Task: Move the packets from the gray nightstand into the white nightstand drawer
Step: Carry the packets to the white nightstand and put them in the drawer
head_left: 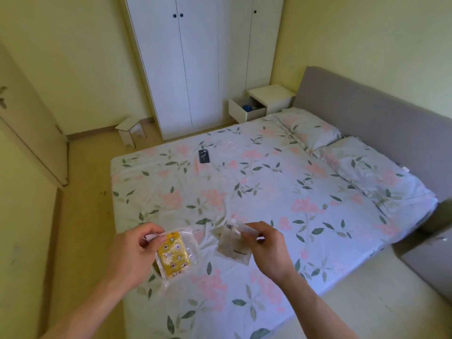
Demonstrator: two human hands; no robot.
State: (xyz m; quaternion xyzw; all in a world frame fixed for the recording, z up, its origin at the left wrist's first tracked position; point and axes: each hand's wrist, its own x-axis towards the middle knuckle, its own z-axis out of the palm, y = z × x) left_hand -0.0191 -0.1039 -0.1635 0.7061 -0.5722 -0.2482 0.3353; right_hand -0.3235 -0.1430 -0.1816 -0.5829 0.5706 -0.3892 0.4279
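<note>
Clear plastic: both packets look thin, light, soft and a little slippery; the top edge seems the best place to hold.
Left hand (137, 250): pinches the yellow packet (174, 258) at its top corner.
Right hand (266, 248): pinches the gray packet (232, 245) by its top.
Place: both hang over the bed (256, 182).
Drawer (245, 111): open, well apart, beside the wardrobe (186, 64).

A single wide-angle head camera looks forward and down from the foot corner of the bed (256, 192), across it toward the headboard (367, 111) and wardrobe (190, 64). The left hand (137, 250) and right hand (266, 248) sit nearest, low in view; the white nightstand (269, 99) lies far beyond the fingertips.
</note>
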